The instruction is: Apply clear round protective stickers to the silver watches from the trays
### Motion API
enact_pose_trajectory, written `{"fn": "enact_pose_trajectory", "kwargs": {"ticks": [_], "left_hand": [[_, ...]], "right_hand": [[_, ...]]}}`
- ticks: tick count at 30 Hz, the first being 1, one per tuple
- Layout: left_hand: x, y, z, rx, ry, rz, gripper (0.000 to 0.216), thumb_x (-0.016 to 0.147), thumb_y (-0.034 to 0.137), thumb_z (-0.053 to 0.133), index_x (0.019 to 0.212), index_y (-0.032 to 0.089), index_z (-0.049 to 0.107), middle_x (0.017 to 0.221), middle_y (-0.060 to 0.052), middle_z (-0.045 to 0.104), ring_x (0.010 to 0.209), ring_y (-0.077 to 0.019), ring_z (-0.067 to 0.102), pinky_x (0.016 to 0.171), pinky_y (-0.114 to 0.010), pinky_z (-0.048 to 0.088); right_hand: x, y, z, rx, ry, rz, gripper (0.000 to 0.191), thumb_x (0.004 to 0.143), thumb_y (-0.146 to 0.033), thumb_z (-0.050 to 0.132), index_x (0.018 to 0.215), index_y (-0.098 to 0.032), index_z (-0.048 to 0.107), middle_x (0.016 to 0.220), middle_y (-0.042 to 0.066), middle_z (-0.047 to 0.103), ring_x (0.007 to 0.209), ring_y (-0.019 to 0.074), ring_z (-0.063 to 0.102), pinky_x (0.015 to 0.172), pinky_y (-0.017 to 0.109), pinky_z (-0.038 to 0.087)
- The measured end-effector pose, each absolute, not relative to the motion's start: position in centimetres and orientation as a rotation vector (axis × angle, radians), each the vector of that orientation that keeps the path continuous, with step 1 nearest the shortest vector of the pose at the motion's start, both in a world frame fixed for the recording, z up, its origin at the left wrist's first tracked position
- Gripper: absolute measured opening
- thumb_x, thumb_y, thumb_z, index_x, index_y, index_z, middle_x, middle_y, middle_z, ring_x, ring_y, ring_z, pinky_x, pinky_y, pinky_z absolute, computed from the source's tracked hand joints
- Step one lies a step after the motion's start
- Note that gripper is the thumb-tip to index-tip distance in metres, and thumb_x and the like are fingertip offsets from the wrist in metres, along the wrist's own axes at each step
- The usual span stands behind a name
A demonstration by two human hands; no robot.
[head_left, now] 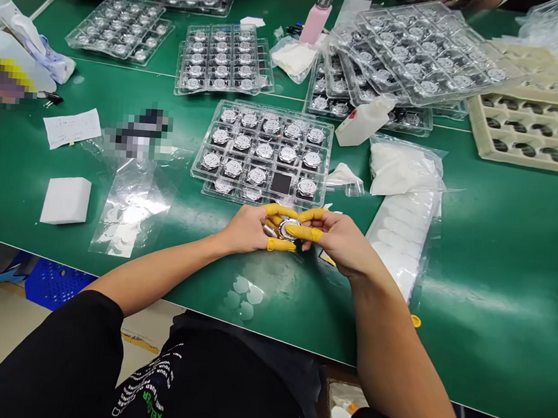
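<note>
The left hand [246, 229] and right hand [341, 240], fingers in yellow cots [281, 245], both pinch a round silver metal watch case [285, 226], which might slip if a cot slid, striking the clear plastic compartmented tray [327, 142] obstructing just beyond or the 4 translucent round discs [246, 311] nearby.

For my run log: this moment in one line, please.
left hand: holding round metal piece | right hand: holding it too | tray: beyond hands, bearing similar pieces
</note>
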State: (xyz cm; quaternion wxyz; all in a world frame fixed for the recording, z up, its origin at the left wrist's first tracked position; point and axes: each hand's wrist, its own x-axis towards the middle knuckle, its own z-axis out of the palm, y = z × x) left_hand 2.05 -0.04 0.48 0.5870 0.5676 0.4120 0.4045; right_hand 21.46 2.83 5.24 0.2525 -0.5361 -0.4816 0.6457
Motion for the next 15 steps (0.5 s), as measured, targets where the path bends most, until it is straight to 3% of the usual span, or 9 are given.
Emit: {"fn": "enact_pose_trajectory", "kwargs": {"ticks": [3, 8, 15], "left_hand": [[2.1, 0.1, 0.6, 1.216, 0.931, 0.924, 0.063, 0.059, 0.020, 0.091, 0.119, 0.016, 0.072, 0.088, -0.003, 0.076, 0.078, -0.0136, 0.072, 0.076, -0.027, 0.061], [2.1, 0.6, 1.1, 1.008, 0.910, 0.914, 0.066, 0.054, 0.014, 0.092, 0.117, 0.014, 0.071, 0.088, -0.004, 0.077, 0.074, -0.0118, 0.071, 0.074, -0.027, 0.062], [2.0, 0.8, 1.3, 0.980, 0.951, 0.884, 0.065, 0.056, 0.012, 0.092, 0.117, 0.015, 0.071, 0.091, -0.005, 0.077, 0.077, -0.0138, 0.073, 0.079, -0.031, 0.064]], "right_hand": [[21.9, 2.9, 5.5, -1.446, -1.166, 1.682, 0.055, 0.042, -0.034, 0.101, 0.086, -0.019, 0.073, 0.070, 0.000, 0.069, 0.055, 0.0104, 0.058, 0.046, 0.023, 0.050], [22.7, 2.7, 6.5, -1.221, -0.827, 1.677, 0.044, 0.062, -0.038, 0.090, 0.101, -0.027, 0.072, 0.093, 0.002, 0.077, 0.054, 0.0051, 0.047, 0.040, 0.016, 0.037], [22.3, 1.9, 7.4, -1.136, -0.863, 1.763, 0.036, 0.064, -0.031, 0.084, 0.098, -0.030, 0.071, 0.089, 0.001, 0.072, 0.053, 0.0077, 0.040, 0.035, 0.020, 0.023]]}}
